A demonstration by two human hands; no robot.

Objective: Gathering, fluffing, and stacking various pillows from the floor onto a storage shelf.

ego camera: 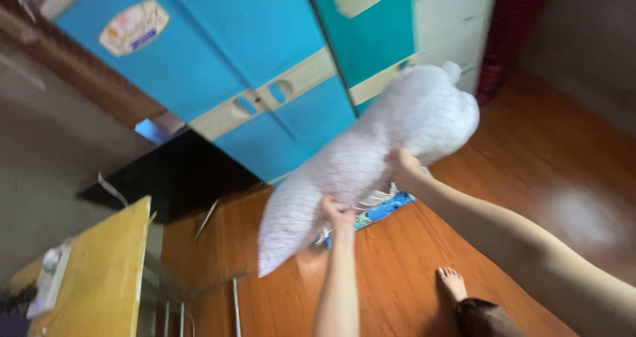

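A white pillow [371, 155] with a faint grid pattern hangs tilted in the air in front of me, its high end at the right. My left hand [339, 216] grips its lower edge near the middle. My right hand [401, 166] grips the same edge further up, arm stretched from the right. Both hands hold the pillow above the wooden floor [411, 264]. The picture is blurred by motion.
Blue plastic cabinets [252, 65] stand behind the pillow, a white drawer unit [457, 25] to their right. A blue patterned item [381, 211] lies on the floor under the pillow. A yellow board [106, 277] sits at lower left. My foot [452, 282] is on the floor.
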